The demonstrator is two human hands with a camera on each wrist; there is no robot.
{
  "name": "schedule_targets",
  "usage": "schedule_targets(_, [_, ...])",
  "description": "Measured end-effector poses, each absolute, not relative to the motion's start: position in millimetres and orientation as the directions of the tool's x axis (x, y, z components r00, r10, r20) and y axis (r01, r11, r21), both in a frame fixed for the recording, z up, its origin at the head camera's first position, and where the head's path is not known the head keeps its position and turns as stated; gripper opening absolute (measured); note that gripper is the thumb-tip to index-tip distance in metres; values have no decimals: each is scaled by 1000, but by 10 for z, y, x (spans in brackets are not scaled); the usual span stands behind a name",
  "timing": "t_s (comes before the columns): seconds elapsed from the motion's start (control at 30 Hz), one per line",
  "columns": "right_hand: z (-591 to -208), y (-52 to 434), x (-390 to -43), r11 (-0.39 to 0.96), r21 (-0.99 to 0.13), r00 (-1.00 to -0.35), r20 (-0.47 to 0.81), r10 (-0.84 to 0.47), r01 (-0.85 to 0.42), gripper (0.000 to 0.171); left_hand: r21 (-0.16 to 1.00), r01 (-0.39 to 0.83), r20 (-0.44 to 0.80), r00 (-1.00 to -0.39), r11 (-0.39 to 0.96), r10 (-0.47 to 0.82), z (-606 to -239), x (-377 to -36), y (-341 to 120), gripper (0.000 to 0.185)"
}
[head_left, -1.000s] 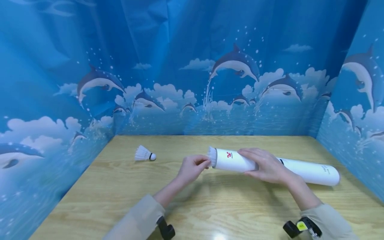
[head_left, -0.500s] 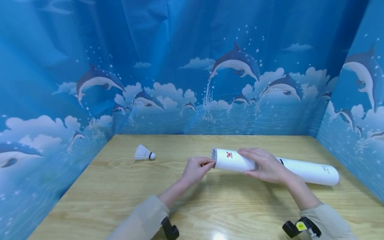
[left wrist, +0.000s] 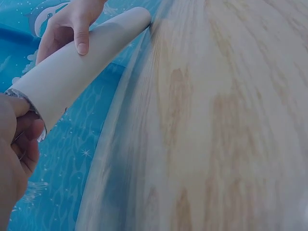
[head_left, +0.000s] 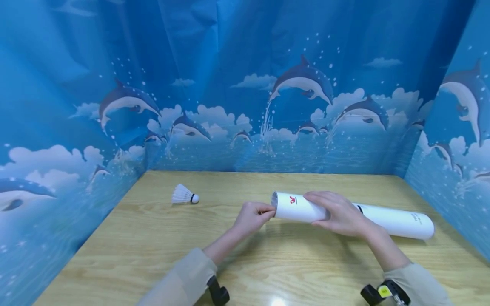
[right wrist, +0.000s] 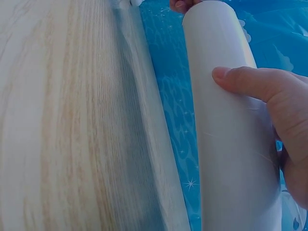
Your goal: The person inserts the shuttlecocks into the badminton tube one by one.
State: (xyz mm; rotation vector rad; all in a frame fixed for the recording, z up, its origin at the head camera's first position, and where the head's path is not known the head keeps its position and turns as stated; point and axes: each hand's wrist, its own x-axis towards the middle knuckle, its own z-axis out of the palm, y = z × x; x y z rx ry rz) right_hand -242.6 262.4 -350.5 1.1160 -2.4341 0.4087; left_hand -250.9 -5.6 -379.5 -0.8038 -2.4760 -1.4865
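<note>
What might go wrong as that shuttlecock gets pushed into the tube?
1. The left hand presses at the tube mouth, where feather tips barely show; a hard or crooked push may crush them.
2. The right hand grips near the open end only, so the long far end could swing or slip.
3. The loose shuttlecock lies unguarded; a sleeve might knock it away.

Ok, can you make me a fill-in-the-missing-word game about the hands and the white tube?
1. The right hand grips the long white ____ around its middle.
2. The left hand has its fingers at the tube's ____ end.
3. The lone shuttlecock lies on the wooden ____.
4. The walls around the table show jumping ____.

Missing words: tube; open; table; dolphins
</note>
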Motion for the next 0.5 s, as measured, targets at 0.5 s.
schedule_targets(0.5, [-3532, 2629, -2433, 634, -91, -590, 486, -645, -768, 74, 754, 486, 316, -858, 441, 405, -3761, -2516, -64, 13])
